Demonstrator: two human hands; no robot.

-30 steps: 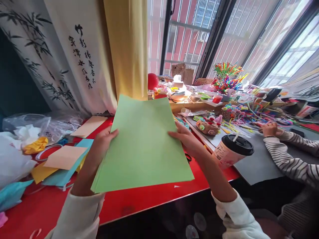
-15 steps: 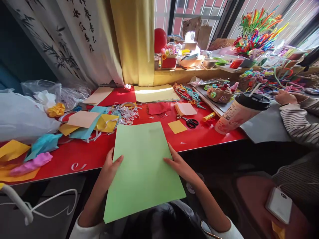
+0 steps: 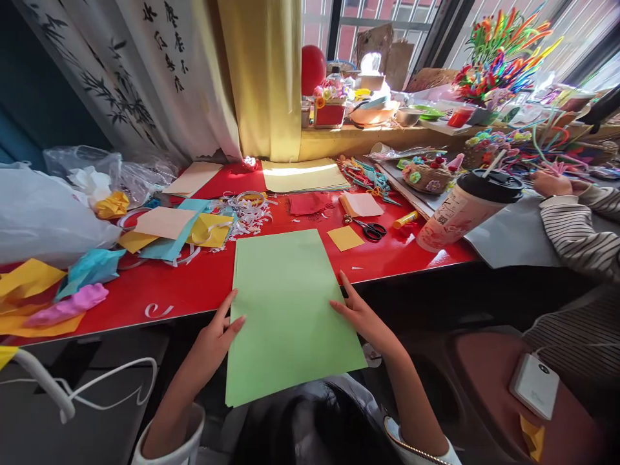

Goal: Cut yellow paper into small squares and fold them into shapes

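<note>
A small stack of light green paper (image 3: pixel 293 316) stretches from the red table over its front edge toward my body. My left hand (image 3: pixel 216 339) is at the stack's left edge, its thumb tip just on the paper and its index finger along the side. On the opposite edge, my right hand (image 3: pixel 363 316) grips with the thumb on top, the index finger pointing up beside the paper. The other fingers of both hands are partly hidden. Beyond the stack lie a yellow paper square (image 3: pixel 345 238) and black-handled scissors (image 3: pixel 372 230).
The red table (image 3: pixel 194 294) holds coloured scraps, white paper shreds (image 3: pixel 256 216) and yellow sheets (image 3: pixel 305 177). A lidded drink cup (image 3: pixel 460 216) leans at the right. Another person's striped sleeve (image 3: pixel 564 223) is beyond it. A plastic bag (image 3: pixel 48 213) lies left.
The green stack has shifted slightly right and its near edge sits higher in view. Both hands have moved right with it, and the left thumb has slid outward to the paper's edge.
</note>
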